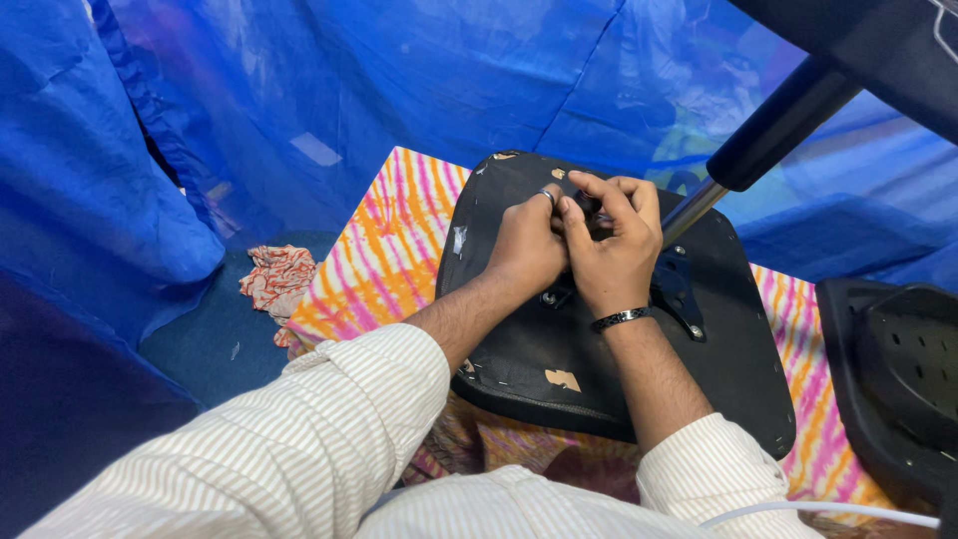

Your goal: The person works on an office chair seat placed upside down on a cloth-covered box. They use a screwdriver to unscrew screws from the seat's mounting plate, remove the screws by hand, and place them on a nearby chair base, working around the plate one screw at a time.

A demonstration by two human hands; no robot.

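Both hands, left hand [526, 248] and right hand [609, 250], grip closed on a small dark part atop the black, scuffed upturned seat base [559, 379]; metal bracket [684, 289] just beside.

Count: 2 hands, left hand [527, 245] and right hand [611, 250], both center frame. 1 upturned black chair seat [559, 349]. 1 chrome gas-lift column [694, 208], upper right. 1 black perforated chair back [893, 384], right edge. 1 tie-dye cloth [384, 255]. 1 crumpled patterned rag [277, 277], left.

Small part pinched between left hand [527, 245] and right hand [611, 250], hidden by fingers; black perforated panel [893, 384] cut off at right edge.
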